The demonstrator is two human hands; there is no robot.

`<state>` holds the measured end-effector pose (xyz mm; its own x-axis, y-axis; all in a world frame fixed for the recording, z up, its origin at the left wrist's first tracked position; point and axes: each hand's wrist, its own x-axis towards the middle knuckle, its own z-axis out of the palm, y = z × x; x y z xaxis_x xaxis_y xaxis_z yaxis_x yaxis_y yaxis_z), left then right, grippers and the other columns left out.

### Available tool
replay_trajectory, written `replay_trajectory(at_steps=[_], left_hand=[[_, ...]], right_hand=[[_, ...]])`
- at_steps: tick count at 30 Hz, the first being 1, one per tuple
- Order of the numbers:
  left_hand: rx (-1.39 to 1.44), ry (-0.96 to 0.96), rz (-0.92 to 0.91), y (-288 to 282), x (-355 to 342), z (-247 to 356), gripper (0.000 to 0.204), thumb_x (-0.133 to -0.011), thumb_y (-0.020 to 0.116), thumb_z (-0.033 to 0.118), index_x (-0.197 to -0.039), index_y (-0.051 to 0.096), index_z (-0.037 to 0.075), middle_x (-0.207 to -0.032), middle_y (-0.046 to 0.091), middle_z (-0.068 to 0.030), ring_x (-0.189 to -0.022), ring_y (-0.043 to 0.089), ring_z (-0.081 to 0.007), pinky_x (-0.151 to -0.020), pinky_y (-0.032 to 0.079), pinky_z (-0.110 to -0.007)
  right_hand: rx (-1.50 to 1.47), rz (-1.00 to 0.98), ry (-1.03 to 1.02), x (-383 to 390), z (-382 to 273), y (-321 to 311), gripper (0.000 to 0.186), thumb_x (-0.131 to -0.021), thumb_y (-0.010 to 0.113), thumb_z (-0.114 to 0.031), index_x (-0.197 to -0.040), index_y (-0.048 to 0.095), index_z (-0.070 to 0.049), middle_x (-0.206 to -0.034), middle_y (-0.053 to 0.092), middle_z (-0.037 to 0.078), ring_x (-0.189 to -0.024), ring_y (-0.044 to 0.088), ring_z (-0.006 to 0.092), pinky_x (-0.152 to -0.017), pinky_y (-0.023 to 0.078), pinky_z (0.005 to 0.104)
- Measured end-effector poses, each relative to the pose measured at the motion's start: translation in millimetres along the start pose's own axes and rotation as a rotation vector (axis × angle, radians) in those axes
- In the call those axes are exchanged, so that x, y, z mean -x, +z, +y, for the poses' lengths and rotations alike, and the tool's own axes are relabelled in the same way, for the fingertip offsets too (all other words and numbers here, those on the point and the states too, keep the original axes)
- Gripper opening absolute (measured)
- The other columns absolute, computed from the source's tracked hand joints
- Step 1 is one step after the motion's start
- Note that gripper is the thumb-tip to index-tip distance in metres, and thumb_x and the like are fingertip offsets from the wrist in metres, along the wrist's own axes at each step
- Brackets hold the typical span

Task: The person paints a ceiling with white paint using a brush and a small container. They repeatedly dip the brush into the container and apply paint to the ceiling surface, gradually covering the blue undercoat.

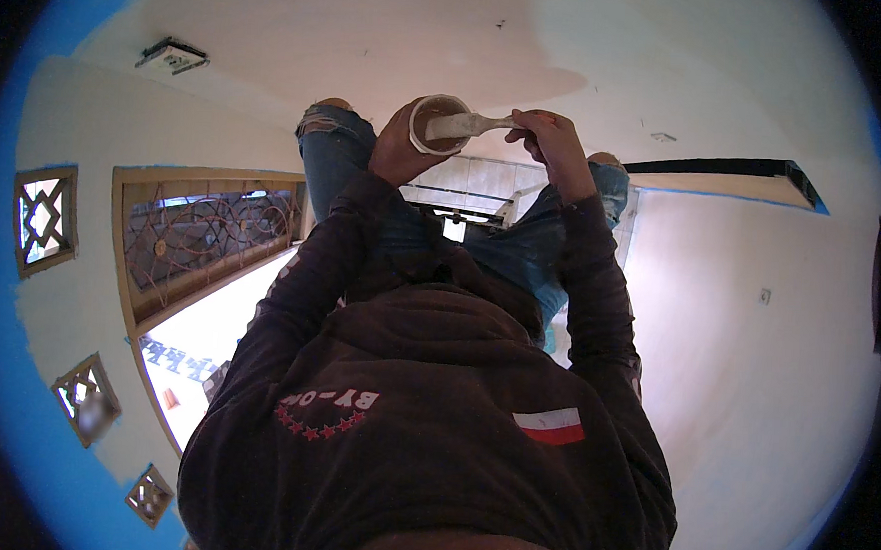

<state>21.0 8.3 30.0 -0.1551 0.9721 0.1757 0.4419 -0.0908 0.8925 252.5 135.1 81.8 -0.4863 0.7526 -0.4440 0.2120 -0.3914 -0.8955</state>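
In the head view, my left hand (397,147) is wrapped round a small round white container (450,113) of pale, creamy material, held above my jeans-clad knees (332,162). The pinched fingers of my right hand (549,147) grip the handle of a paintbrush (486,124), whose pale, coated bristles lie inside the container's mouth. Dark sleeves cover both of my forearms.
A metal frame (505,207) shows between my legs. At left are a wooden-framed opening with a grille (206,235), diamond-patterned vents (45,218) and blue-painted wall. A dark-edged ledge (720,169) is at right. A small square fixture (172,55) sits on the white surface at top.
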Motion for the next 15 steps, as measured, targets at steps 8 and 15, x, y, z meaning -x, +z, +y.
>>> replay_trajectory(at_steps=[8, 15], left_hand=[[0.014, 0.004, -0.028, 9.0, 1.1, -23.1, 0.06, -0.079, 0.09, 0.017, -0.13, 0.06, 0.005, -0.122, 0.068, -0.0136, -0.114, 0.067, -0.0282, -0.099, 0.055, -0.041], [-0.055, 0.03, -0.008, 9.8, 3.3, -26.9, 0.059, -0.078, 0.09, 0.019, -0.128, 0.062, 0.006, -0.123, 0.068, -0.014, -0.113, 0.067, -0.0305, -0.099, 0.054, -0.043]], right_hand=[[0.092, -0.026, 0.058, 6.0, 10.5, -14.6, 0.025, -0.095, 0.07, -0.025, -0.098, 0.075, -0.001, -0.08, 0.074, 0.006, -0.061, 0.048, 0.0054, -0.052, 0.036, 0.0228], [0.605, -0.11, -0.179, 4.7, 8.2, -22.5, 0.029, -0.096, 0.068, -0.025, -0.111, 0.076, 0.0, -0.086, 0.076, 0.013, -0.078, 0.07, 0.0196, -0.07, 0.054, 0.034]])
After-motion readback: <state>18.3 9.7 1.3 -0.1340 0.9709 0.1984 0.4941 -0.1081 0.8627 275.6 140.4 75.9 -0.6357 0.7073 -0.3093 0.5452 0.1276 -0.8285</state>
